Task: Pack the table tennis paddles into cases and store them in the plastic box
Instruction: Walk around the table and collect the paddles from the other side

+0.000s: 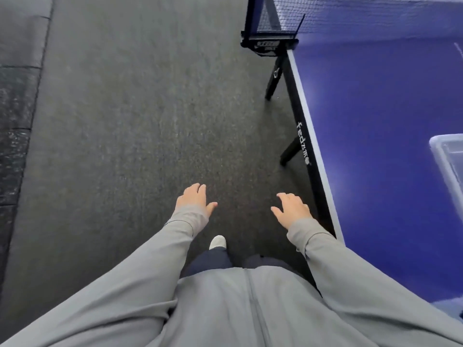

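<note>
With our left hand (194,197) and right hand (292,209) both spread and holding nothing above the floor beside the blue tabletop (375,146), we should turn toward the clear plastic box (448,156) on it, as no paddles show.

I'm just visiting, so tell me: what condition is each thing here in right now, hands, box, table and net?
Left hand: open, fingers spread, holding nothing, over the floor.
Right hand: open, fingers relaxed, holding nothing, beside the table's edge.
Clear plastic box: sitting on the table, mostly cut off by the frame; contents cannot be told.
Blue table tennis table: set up, standing on black legs.
Black net: stretched, clamped to the table's edge.
</note>
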The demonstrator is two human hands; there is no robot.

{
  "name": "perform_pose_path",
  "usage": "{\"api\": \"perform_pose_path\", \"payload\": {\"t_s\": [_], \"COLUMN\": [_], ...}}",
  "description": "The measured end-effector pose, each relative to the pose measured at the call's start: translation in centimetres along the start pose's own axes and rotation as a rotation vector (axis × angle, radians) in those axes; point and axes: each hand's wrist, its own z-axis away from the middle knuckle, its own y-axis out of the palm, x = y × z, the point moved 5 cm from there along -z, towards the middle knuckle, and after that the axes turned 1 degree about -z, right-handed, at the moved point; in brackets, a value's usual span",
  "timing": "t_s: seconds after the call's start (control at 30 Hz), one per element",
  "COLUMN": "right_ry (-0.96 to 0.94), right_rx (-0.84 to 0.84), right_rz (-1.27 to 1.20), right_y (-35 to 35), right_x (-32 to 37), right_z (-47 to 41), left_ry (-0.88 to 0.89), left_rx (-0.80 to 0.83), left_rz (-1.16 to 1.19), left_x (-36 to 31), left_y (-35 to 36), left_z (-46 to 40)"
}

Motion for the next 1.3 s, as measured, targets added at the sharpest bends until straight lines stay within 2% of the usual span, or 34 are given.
{"api": "perform_pose_path", "payload": {"t_s": [0.2, 0.33, 0.6, 0.67, 0.8, 1.0, 1.17, 1.3], "right_ry": [-0.082, -0.14, -0.265, -0.255, -0.188, -0.113, -0.077, -0.056], "right_rx": [0.057, 0.101, 0.145, 0.174, 0.235, 0.268, 0.296, 0.291], "right_rz": [0.04, 0.079, 0.129, 0.097, 0.071, 0.062, 0.083, 0.024], "right_y": [-1.3, -2.8, -9.4, -11.4, -14.5, -17.1, -18.8, -20.9], "right_x": [5.3, 8.4, 13.1, 13.8, 14.5, 17.4, 24.4, 31.7], "right_z": [-5.1, -9.4, -19.8, -22.3, -26.4, -31.7, -37.4, -41.5], "left_ry": [-0.141, -0.184, -0.209, -0.209, -0.251, -0.313, -0.312, -0.309], "left_rx": [0.044, 0.055, 0.039, 0.043, 0.083, 0.127, 0.166, 0.122], "left_rz": [0.062, 0.008, -0.08, -0.085, 0.063, 0.093, 0.071, 0.113], "left_x": [3.7, 5.1, 4.7, 4.4, 5.1, 9.9, 15.0, 20.2], "left_y": [-0.7, -1.9, -9.5, -11.9, -15.7, -19.1, -23.3, -28.8], "left_z": [-2.0, -4.6, -14.4, -17.2, -21.4, -26.8, -33.9, -39.8]}}
